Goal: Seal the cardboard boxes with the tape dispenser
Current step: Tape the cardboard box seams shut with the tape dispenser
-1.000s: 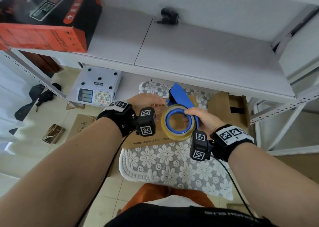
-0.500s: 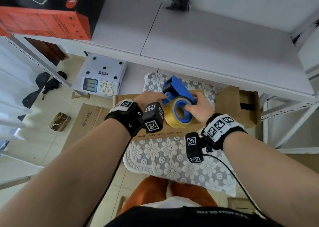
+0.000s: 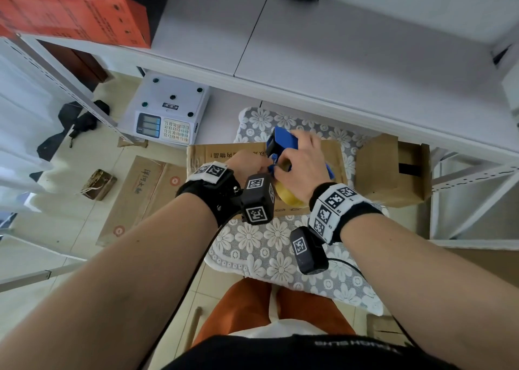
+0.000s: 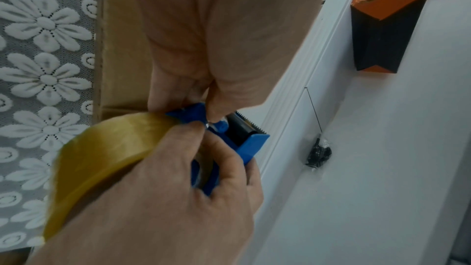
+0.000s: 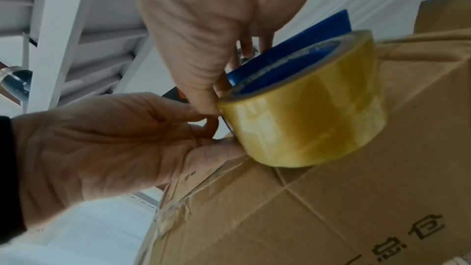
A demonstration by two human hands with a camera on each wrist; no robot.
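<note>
Lace-covered table [image 3: 269, 246]: blue tape dispenser [image 3: 283, 140] with yellowish roll [image 5: 305, 112] over cardboard box [image 5: 331, 209].

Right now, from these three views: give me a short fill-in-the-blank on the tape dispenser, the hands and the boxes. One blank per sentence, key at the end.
1. The tape dispenser has a body coloured ____.
2. The roll of tape sits on top of a ____ box.
3. The hand gripping the dispenser from above is the ____ hand, while the left hand pinches at its front end.
4. The weighing scale lies to the ____ of that box in the head view.

Missing words: blue; cardboard; right; left
</note>
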